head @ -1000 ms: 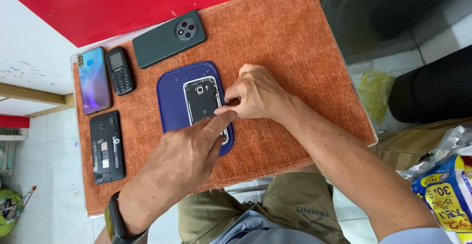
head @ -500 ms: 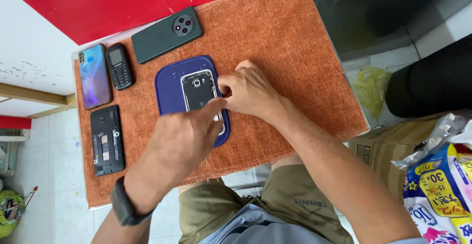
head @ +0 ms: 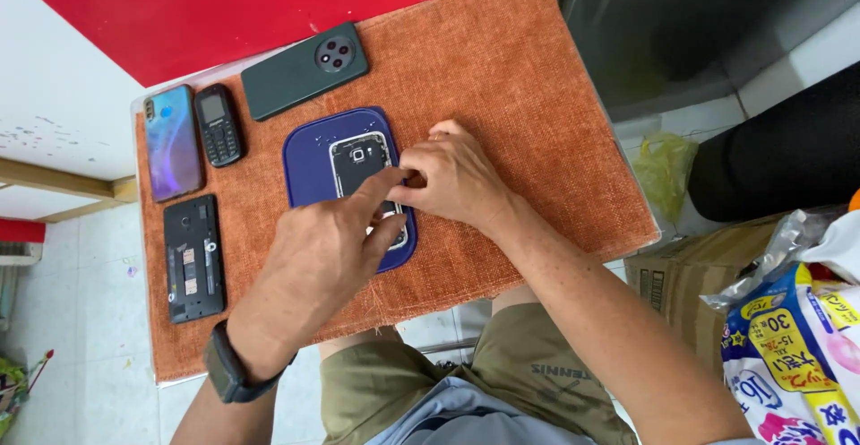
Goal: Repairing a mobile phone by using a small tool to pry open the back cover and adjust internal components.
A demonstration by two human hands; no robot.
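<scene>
Both hands have shifted up the phone since the earlier frames: the left hand (head: 327, 243) now reaches further toward the upper half, its index finger extended along the right edge, while the right hand (head: 452, 181) has closed in at the same edge.

The opened smartphone (head: 358, 163) lies back-up with its cover off, showing a dark interior with a small camera module near the top and a pale metallic frame around it. Its long axis runs away from the person, tilted slightly left at the far end. It rests on a dark blue mat (head: 309, 163), which sits near the middle of the orange woven cloth (head: 502, 77) covering the counter.

The phone lies directly ahead of the left hand and just left of the right hand; both touch it, with the right-hand fingertips pinched at its right edge. The left hand is partly curled, pressing rather than gripping. Whether the right hand pinches a small part cannot be told.

Left of the mat lie a black back cover (head: 193, 257), a blue smartphone (head: 172, 142), a small keypad phone (head: 219, 125) and a dark green phone (head: 305, 70) with a round camera cluster.
</scene>
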